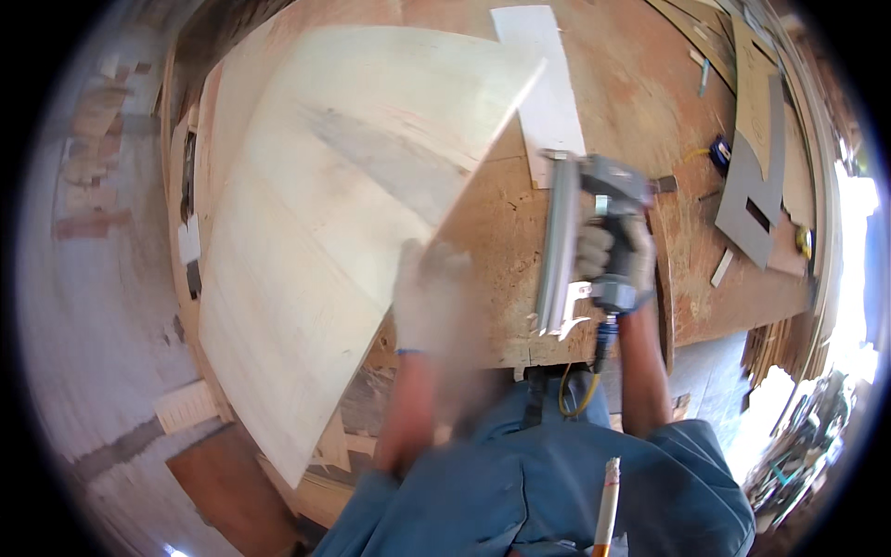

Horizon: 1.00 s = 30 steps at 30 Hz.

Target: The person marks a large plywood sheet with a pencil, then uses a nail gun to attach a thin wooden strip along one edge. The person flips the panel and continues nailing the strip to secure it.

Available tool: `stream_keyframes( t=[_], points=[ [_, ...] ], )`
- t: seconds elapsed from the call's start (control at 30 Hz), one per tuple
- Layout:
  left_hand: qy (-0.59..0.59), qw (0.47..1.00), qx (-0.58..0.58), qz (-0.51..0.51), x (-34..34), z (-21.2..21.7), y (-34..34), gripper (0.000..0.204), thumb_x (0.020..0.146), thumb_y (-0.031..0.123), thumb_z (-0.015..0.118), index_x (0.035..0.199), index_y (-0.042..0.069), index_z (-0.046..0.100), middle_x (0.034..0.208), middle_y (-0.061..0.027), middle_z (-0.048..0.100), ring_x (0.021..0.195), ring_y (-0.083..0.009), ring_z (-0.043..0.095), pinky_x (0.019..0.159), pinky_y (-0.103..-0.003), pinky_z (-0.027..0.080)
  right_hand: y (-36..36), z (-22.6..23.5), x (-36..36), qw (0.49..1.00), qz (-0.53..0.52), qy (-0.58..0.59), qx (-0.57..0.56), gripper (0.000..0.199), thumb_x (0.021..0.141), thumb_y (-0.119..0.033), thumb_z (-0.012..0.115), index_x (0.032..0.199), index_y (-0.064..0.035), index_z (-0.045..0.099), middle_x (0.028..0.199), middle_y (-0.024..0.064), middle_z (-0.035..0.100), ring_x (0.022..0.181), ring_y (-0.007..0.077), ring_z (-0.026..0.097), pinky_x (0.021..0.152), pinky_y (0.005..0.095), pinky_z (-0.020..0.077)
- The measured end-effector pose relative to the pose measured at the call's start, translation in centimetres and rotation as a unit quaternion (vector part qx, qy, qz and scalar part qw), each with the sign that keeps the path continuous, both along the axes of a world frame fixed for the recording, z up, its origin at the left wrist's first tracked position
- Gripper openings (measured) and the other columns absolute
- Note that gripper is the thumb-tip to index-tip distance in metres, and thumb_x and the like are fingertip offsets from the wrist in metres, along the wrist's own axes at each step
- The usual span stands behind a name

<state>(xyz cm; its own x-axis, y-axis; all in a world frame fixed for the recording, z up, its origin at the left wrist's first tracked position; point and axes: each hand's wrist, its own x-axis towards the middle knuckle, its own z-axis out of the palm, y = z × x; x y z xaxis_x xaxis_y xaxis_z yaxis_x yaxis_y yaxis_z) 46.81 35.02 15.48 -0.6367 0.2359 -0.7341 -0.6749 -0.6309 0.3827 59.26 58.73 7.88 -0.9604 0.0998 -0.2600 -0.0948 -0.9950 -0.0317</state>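
Observation:
A large pale plywood sheet (306,241) lies at an angle over the brown workbench (501,218), with a grey smear across its face. At the sheet's right edge is my gloved left hand (432,288), blurred by motion and closed on that edge. Its thumb and some fingers are hard to make out. My gloved right hand (613,255) grips the handle of a dark air-powered nail gun (608,186). The gun's long grey magazine (557,241) points along the left of the hand, and a yellow air hose (585,401) hangs from the handle's base.
A white strip of board (543,84) lies beyond the nail gun. At the right are a grey slotted panel (750,200), a tape measure (720,152) and small offcuts. A brown board (232,487) rests low on the left. A cigarette (608,506) shows at the bottom.

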Motion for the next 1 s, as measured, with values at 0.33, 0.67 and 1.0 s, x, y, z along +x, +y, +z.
stream_keyframes(
  t=[0.33,0.67,1.0],
  points=[
    [0.073,0.987,-0.01,-0.144,2.8,-7.2,-3.9,0.029,0.104,0.029,0.061,0.092,0.003,0.063,0.082,-0.0065,0.066,0.072,-0.0186,0.061,0.071,-0.033,0.052,23.9,2.2,8.7,0.513,-0.008,-0.488,0.706,0.049,0.096,-0.039,0.069,0.124,0.0008,0.07,0.103,0.0048,0.071,0.091,0.0154,0.064,0.083,0.0326,0.0526],
    [0.266,0.595,-0.598,-0.466,11.9,-8.5,-27.3,0.026,0.096,0.025,0.06,0.112,0.006,0.069,0.113,-0.017,0.071,0.106,-0.0362,0.065,0.096,-0.043,0.051,19.9,-3.4,4.6,0.207,0.174,-0.463,0.844,0.06,0.093,-0.047,0.06,0.13,-0.0009,0.065,0.119,0.0223,0.071,0.112,0.0374,0.067,0.098,0.042,0.0485],
    [0.243,0.78,-0.546,-0.185,23.6,-19.2,-45.7,0.037,0.098,0.033,0.062,0.127,0.009,0.065,0.112,-0.0125,0.071,0.104,-0.0308,0.067,0.094,-0.044,0.053,-6.5,-7.2,0.3,0.568,0.126,-0.396,0.71,0.032,0.1,-0.035,0.061,0.116,-0.0085,0.07,0.101,0.0056,0.07,0.085,0.0177,0.066,0.068,0.0338,0.0551]
  ],
)
